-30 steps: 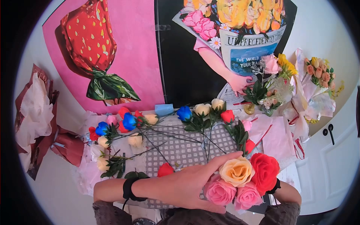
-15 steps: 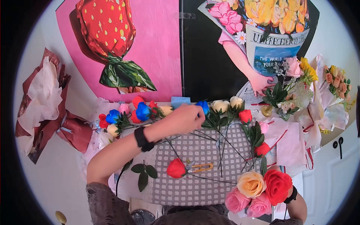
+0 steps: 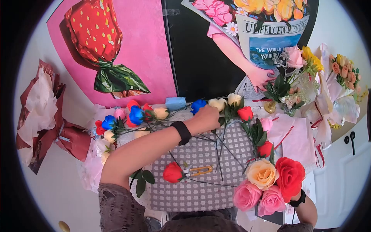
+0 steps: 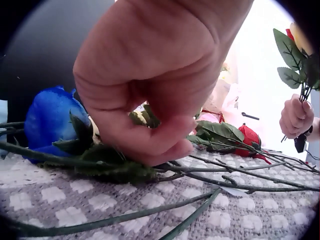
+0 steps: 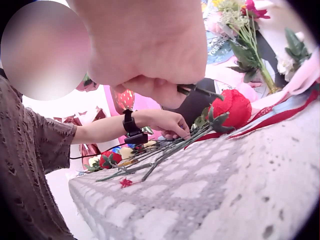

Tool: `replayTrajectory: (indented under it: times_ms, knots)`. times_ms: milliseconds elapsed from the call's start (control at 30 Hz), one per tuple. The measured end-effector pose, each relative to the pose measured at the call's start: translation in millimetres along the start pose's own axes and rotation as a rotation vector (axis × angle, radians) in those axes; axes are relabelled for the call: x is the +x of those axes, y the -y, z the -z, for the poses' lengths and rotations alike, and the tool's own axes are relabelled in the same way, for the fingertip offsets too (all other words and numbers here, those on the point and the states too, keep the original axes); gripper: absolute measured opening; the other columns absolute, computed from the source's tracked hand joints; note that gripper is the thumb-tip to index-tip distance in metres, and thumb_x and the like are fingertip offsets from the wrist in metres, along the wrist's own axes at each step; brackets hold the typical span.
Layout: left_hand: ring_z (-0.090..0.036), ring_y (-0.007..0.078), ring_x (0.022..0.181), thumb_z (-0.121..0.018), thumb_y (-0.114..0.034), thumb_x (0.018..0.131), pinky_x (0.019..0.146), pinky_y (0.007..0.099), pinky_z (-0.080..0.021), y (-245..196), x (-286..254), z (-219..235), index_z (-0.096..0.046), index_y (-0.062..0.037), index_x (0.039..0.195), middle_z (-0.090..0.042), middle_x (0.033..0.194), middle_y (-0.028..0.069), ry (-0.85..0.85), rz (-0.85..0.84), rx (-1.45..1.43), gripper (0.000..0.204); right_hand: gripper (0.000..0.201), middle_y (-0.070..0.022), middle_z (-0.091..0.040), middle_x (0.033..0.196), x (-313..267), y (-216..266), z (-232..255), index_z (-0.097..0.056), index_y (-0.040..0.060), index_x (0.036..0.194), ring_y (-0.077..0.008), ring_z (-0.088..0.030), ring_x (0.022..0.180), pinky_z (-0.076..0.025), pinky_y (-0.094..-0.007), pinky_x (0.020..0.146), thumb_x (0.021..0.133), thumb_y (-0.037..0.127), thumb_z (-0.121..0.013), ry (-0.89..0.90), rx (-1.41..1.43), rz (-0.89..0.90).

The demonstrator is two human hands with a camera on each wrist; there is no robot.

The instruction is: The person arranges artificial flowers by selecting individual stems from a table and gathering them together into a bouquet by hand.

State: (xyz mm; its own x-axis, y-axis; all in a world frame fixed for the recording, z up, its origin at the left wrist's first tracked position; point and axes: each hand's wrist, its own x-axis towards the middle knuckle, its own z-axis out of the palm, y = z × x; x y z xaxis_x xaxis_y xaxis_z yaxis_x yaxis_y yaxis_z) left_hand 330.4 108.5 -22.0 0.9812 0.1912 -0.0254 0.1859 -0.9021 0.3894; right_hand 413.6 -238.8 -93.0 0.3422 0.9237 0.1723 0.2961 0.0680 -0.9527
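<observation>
My left hand point(image 3: 206, 118) is low over the stems at the back of the cloth, beside a blue rose point(image 3: 198, 106). In the left wrist view its curled fingers point(image 4: 165, 142) pinch a stem among leaves right of that blue rose; which bloom this stem bears is hidden. My right hand point(image 4: 297, 117) grips a bunch of stems upright at the right. Above that hand, in the head view, are a cream rose point(image 3: 262, 174), a red rose point(image 3: 290, 178) and two pink roses point(image 3: 247, 195), which mostly hide it.
A checked grey cloth point(image 3: 185, 197) covers the table. On it lie a red rose point(image 3: 172, 172) and yellow-handled snips point(image 3: 201, 170). White roses point(image 3: 234, 99), red roses point(image 3: 245, 113) and more blue roses point(image 3: 136, 115) line the back. Wrapped bouquets point(image 3: 346, 73) and pink paper point(image 3: 295, 139) stand right.
My left hand has left the bunch in the right hand, reached up and away to the back, and come down beside the blue rose. The right hand keeps the bunch at the right.
</observation>
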Motion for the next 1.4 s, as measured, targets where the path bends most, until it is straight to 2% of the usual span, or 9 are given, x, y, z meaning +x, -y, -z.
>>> replayTrajectory:
  times_ms: [267, 367, 600, 733, 800, 1000, 1267, 1333, 1400]
  knots:
    - [-0.067, 0.0138, 0.057, -0.064, -0.022, 0.083, 0.050, 0.0266, -0.050, -8.0, -18.4, 32.1, -0.064, 0.0015, 0.090, -0.068, 0.077, 0.0099, 0.023, 0.301, -0.441, 0.025, 0.037, -0.0086, -0.061, 0.114, -9.0, 0.5, 1.4, -0.053, 0.0073, 0.124, -0.0170, -0.059, 0.102, -0.048, -0.0287, 0.086, 0.091, 0.021, -0.065, -0.060, -0.008, 0.002]
    - [-0.068, 0.0141, 0.070, -0.063, -0.024, 0.087, 0.059, 0.0261, -0.051, -14.9, -33.2, 43.2, -0.055, -0.0019, 0.103, -0.070, 0.089, 0.0117, -0.183, 0.188, -0.827, 0.028, 0.037, -0.0084, -0.061, 0.113, -4.2, 2.8, 3.7, -0.054, 0.0073, 0.124, -0.0169, -0.059, 0.101, -0.048, -0.0286, 0.085, 0.091, 0.021, -0.064, -0.076, -0.017, 0.019]
    - [-0.069, 0.0205, 0.073, -0.061, -0.019, 0.092, 0.065, 0.0332, -0.052, -36.2, -67.2, 76.7, -0.049, -0.0013, 0.104, -0.070, 0.085, 0.0133, -0.620, -0.213, -0.845, 0.024, 0.035, -0.0080, -0.062, 0.111, 0.9, 8.2, 1.3, -0.054, 0.0072, 0.122, -0.0164, -0.060, 0.099, -0.048, -0.0282, 0.083, 0.092, 0.022, -0.063, -0.130, -0.023, 0.044]
    - [-0.068, 0.0257, 0.072, -0.062, -0.011, 0.089, 0.064, 0.0346, -0.052, -33.5, -86.2, 78.9, -0.048, 0.0026, 0.102, -0.068, 0.083, 0.0149, -0.642, -0.275, -0.223, 0.024, 0.034, -0.0078, -0.062, 0.110, 5.6, 13.9, -0.2, -0.054, 0.0072, 0.122, -0.0162, -0.060, 0.098, -0.049, -0.0281, 0.082, 0.093, 0.022, -0.063, -0.153, -0.027, 0.058]
    - [-0.068, 0.0268, 0.071, -0.062, -0.009, 0.088, 0.063, 0.0347, -0.051, -30.1, -86.3, 67.2, -0.046, 0.0030, 0.105, -0.067, 0.080, 0.0150, -0.700, -0.311, -0.390, 0.026, 0.033, -0.0077, -0.062, 0.109, 8.6, 15.9, -1.0, -0.054, 0.0072, 0.122, -0.0161, -0.060, 0.097, -0.049, -0.0280, 0.082, 0.093, 0.022, -0.062, -0.160, -0.028, 0.063]
    - [-0.067, 0.0177, 0.080, -0.060, -0.011, 0.093, 0.069, 0.0289, -0.052, -22.7, -89.6, 77.3, -0.035, 0.0022, 0.124, -0.066, 0.093, 0.0127, -0.516, -0.024, -0.860, 0.043, 0.032, -0.0073, -0.062, 0.108, 10.2, 17.7, -2.3, -0.055, 0.0072, 0.121, -0.0157, -0.060, 0.096, -0.049, -0.0277, 0.080, 0.093, 0.022, -0.062, -0.196, -0.025, 0.060]
    - [-0.068, 0.0194, 0.082, -0.056, -0.021, 0.096, 0.069, 0.0280, -0.055, -16.0, -81.0, 76.0, -0.041, 0.0009, 0.118, -0.067, 0.100, 0.0144, -0.323, 0.194, -1.206, 0.034, 0.030, -0.0069, -0.063, 0.106, 2.7, 24.5, -5.5, -0.055, 0.0072, 0.119, -0.0152, -0.061, 0.093, -0.050, -0.0273, 0.078, 0.094, 0.023, -0.061, -0.254, -0.009, 0.043]
    - [-0.069, 0.0197, 0.076, -0.056, -0.021, 0.095, 0.064, 0.0282, -0.055, -10.7, -74.6, 61.1, -0.044, 0.0019, 0.114, -0.067, 0.096, 0.0138, 0.009, 0.325, -1.110, 0.032, 0.030, -0.0068, -0.063, 0.106, 7.9, 39.8, -15.5, -0.055, 0.0072, 0.119, -0.0152, -0.061, 0.093, -0.050, -0.0273, 0.078, 0.094, 0.023, -0.061, -0.262, -0.007, 0.041]
    - [-0.069, 0.0190, 0.071, -0.055, -0.020, 0.095, 0.061, 0.0286, -0.055, -23.1, -81.9, 53.6, -0.045, 0.0030, 0.111, -0.068, 0.093, 0.0131, 0.094, 0.344, -1.132, 0.030, 0.031, 0.0013, -0.048, 0.061, 24.9, 94.5, -36.8, -0.051, 0.0068, 0.079, -0.0062, -0.042, 0.049, -0.028, -0.0230, 0.045, 0.096, 0.032, -0.057, -0.306, -0.011, -0.135]
